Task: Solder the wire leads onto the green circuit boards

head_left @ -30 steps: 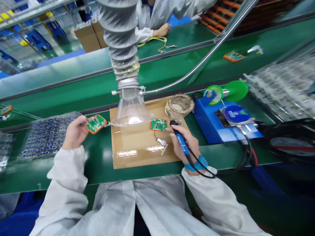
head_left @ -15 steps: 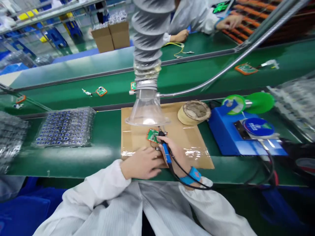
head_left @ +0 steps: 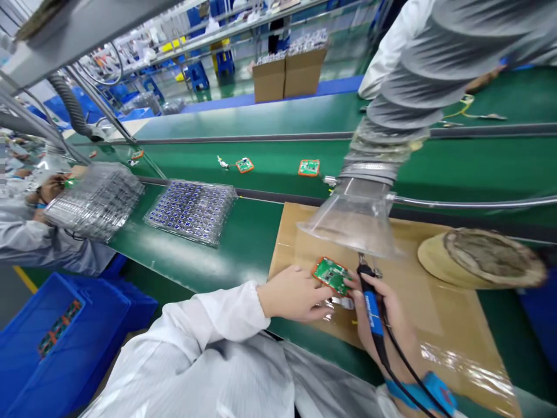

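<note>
My right hand point(head_left: 385, 313) is closed round the blue and black handle of a soldering iron point(head_left: 373, 313), its tip pointing up and away under the clear funnel point(head_left: 357, 217). A green circuit board with an orange edge point(head_left: 331, 274) lies tilted over the brown cardboard point(head_left: 439, 313), and fingertips of my right hand reach its right edge. Beside the board's lower left edge is my left hand point(head_left: 296, 294), palm down, fingers spread and slightly bent, with nothing visible in it. A small whitish part point(head_left: 343, 302) shows just below the board.
Beyond the cardboard, boards point(head_left: 309, 168) lie on the green strip. A clear tray of blue parts point(head_left: 191, 210) is at the left, a round yellowish pot point(head_left: 481, 258) at the right. Another person's hand point(head_left: 52, 188) shows far left; blue bins point(head_left: 65, 348) stand below. A grey hose point(head_left: 418, 87) hangs overhead.
The view has swung left, so the scene sits further right and the left-hand bins now show. The board is turned differently, and my right hand's fingers are now at its edge.
</note>
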Action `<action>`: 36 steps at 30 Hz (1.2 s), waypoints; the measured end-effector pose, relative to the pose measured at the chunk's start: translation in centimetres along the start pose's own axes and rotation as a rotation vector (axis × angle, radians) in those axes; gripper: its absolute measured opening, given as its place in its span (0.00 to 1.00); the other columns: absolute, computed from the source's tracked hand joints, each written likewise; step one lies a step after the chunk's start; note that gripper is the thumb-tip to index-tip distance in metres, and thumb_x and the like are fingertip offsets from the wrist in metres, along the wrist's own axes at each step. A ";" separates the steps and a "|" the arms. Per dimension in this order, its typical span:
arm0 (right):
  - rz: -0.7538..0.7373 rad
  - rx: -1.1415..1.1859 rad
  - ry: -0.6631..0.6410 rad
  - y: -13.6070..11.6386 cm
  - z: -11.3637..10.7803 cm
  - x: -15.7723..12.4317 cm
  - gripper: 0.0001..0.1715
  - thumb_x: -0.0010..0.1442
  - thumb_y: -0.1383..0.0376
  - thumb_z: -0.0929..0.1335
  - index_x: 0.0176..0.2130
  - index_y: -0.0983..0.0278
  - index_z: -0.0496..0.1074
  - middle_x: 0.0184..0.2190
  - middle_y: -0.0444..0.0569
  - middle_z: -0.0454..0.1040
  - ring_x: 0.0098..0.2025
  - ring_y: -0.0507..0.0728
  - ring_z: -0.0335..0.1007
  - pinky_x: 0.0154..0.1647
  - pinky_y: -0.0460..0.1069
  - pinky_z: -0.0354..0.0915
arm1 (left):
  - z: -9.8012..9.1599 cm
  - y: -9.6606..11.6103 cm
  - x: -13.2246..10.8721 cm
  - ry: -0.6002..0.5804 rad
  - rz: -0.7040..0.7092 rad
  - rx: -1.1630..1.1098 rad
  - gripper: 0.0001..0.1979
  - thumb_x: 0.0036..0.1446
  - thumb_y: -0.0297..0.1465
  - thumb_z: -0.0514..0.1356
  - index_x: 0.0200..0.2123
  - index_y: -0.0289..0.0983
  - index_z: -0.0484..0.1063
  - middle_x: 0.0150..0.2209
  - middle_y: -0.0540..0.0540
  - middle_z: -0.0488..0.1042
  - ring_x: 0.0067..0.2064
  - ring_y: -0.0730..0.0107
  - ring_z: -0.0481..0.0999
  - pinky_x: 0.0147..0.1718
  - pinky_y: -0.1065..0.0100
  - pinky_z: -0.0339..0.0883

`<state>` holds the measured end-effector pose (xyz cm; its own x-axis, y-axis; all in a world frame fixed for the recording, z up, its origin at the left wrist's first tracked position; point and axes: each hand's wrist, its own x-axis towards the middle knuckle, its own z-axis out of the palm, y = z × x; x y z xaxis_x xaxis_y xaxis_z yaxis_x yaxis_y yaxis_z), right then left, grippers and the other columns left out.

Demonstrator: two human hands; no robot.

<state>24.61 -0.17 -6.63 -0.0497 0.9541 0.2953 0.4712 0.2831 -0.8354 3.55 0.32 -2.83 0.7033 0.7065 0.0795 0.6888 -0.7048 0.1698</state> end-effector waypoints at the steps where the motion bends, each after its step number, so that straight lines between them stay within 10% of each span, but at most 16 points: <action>1: -0.013 0.003 -0.014 -0.1 0.0 0.0 0.29 0.63 0.53 0.69 0.62 0.41 0.65 0.51 0.52 0.81 0.48 0.75 0.80 0.45 0.72 0.76 | 0.0 -0.4 0.1 0.005 -0.015 0.000 0.22 0.70 0.46 0.50 0.45 0.36 0.75 0.39 0.41 0.78 0.41 0.58 0.76 0.38 0.57 0.60; 9: -0.052 -0.113 -0.159 -0.2 -0.3 -0.2 0.28 0.63 0.48 0.68 0.61 0.32 0.65 0.48 0.45 0.82 0.49 0.72 0.80 0.35 0.64 0.80 | -3.6 -6.4 -3.4 0.093 -0.190 -0.044 0.16 0.69 0.41 0.54 0.41 0.41 0.81 0.48 0.42 0.76 0.49 0.60 0.73 0.46 0.58 0.62; 13: 0.026 -0.164 -0.145 -0.6 -0.1 -1.1 0.24 0.67 0.49 0.65 0.60 0.44 0.69 0.49 0.47 0.82 0.48 0.69 0.81 0.40 0.60 0.80 | -5.2 -10.8 -3.5 0.166 -0.353 -0.190 0.13 0.67 0.34 0.56 0.37 0.38 0.80 0.43 0.45 0.79 0.45 0.65 0.76 0.48 0.63 0.65; 17: 0.025 -0.183 -0.016 -0.6 0.2 -1.3 0.26 0.68 0.50 0.66 0.59 0.59 0.71 0.51 0.52 0.81 0.47 0.65 0.82 0.44 0.56 0.78 | -5.4 -15.8 2.3 0.142 -0.666 -0.155 0.11 0.63 0.29 0.57 0.44 0.37 0.79 0.39 0.45 0.79 0.43 0.64 0.77 0.46 0.65 0.68; 22: 0.025 -0.099 0.045 -1.3 0.1 -1.0 0.22 0.68 0.53 0.67 0.57 0.60 0.71 0.50 0.52 0.81 0.49 0.64 0.81 0.50 0.56 0.76 | -4.4 -19.5 11.8 0.112 -0.771 -0.087 0.26 0.61 0.26 0.56 0.63 0.40 0.67 0.55 0.38 0.75 0.55 0.57 0.75 0.53 0.60 0.67; 27: 0.090 -0.067 0.107 -2.7 0.2 -1.1 0.23 0.68 0.51 0.66 0.56 0.59 0.72 0.53 0.53 0.80 0.54 0.68 0.78 0.55 0.59 0.73 | -4.4 -22.5 16.3 0.032 -0.868 -0.044 0.24 0.60 0.29 0.58 0.60 0.36 0.69 0.52 0.33 0.78 0.53 0.51 0.78 0.53 0.55 0.68; 36: 0.144 0.034 0.060 -2.7 0.1 -0.9 0.23 0.67 0.52 0.67 0.56 0.59 0.72 0.53 0.54 0.80 0.54 0.66 0.78 0.58 0.60 0.72 | -5.4 -22.7 11.2 0.043 -0.727 0.015 0.13 0.64 0.31 0.54 0.42 0.32 0.78 0.42 0.34 0.80 0.46 0.57 0.79 0.46 0.64 0.68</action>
<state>23.25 -1.79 -4.70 0.0698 0.9778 0.1976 0.4396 0.1476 -0.8860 -5.20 24.56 -0.49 0.0595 0.9982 -0.0096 0.9818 -0.0568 0.1814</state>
